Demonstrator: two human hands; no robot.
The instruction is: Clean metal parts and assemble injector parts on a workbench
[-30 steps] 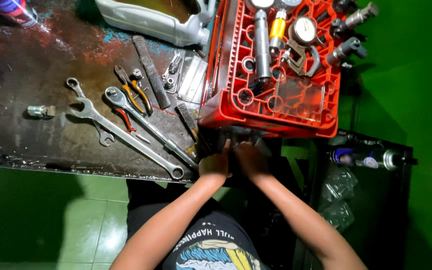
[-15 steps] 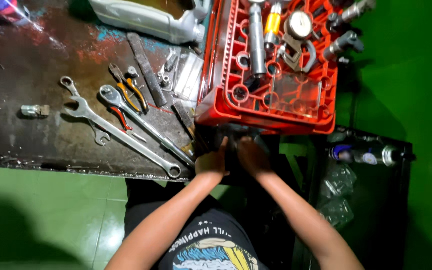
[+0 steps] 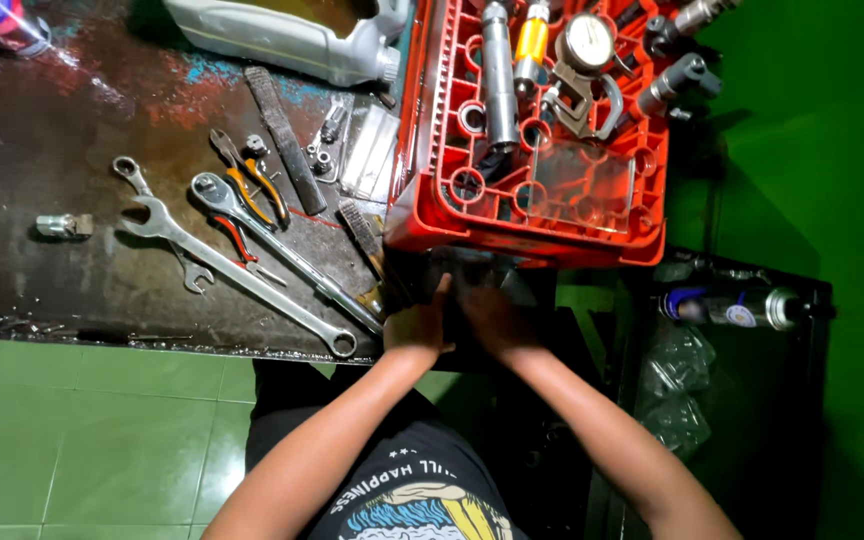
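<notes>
Two hands met at the desk's near edge: the left hand (image 3: 418, 322) and the right hand (image 3: 492, 318) both curled around a dark part (image 3: 477, 275) lying crosswise, its long axis running left to right, just below the red crate (image 3: 432, 215). Left of them a long combination wrench (image 3: 237, 275) lay diagonally on the stained desk (image 3: 42, 290), beside a ratchet (image 3: 282, 250) and pliers (image 3: 247, 185).

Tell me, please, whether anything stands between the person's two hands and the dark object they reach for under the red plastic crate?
Nothing visible does. The left hand and right hand already touch the dark object at the worktable's near edge. The red plastic crate overhangs it from above, so part of it is hidden.
</notes>
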